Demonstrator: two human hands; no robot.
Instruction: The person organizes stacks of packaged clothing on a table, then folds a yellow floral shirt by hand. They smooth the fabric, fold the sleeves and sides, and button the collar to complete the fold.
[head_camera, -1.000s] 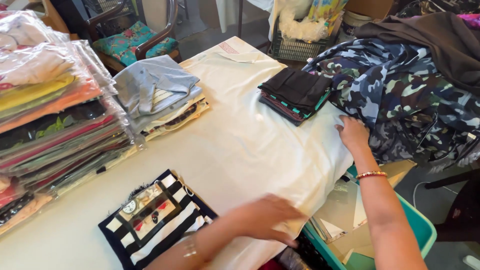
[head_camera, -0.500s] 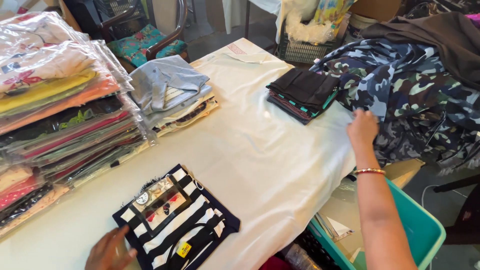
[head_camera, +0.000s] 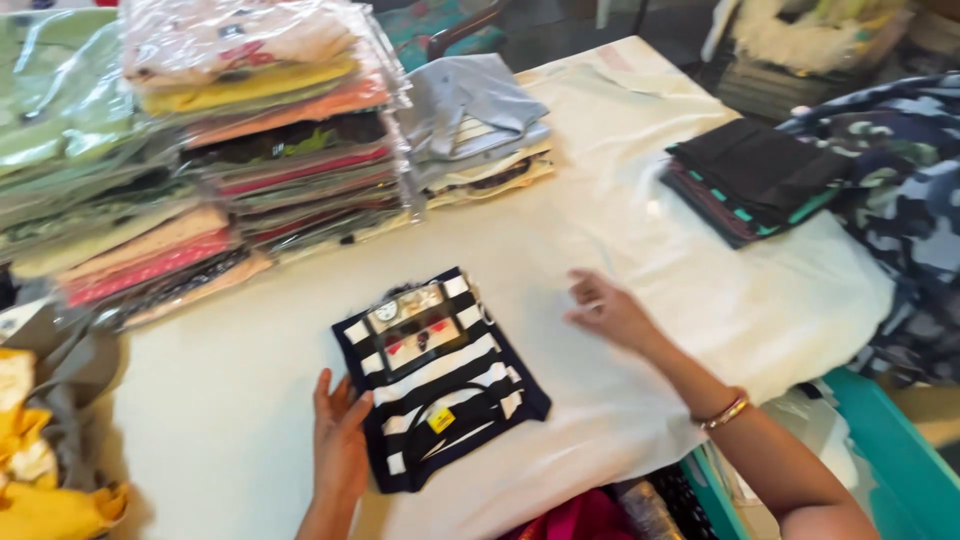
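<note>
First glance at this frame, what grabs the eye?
The folded navy-and-white striped garment at the near middle of the white-covered table, with the left hand flat against its left edge and the right hand hovering open just to its right. Behind it, at far left, tall stacks of plastic-bagged folded clothes catch the light. At right sits a dark folded pile beside blue camouflage fabric.

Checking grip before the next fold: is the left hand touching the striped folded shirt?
Touching. The head view shows the left hand lying flat against the left edge of the striped folded shirt, fingertips on the fabric; the right hand hovers apart.
</note>
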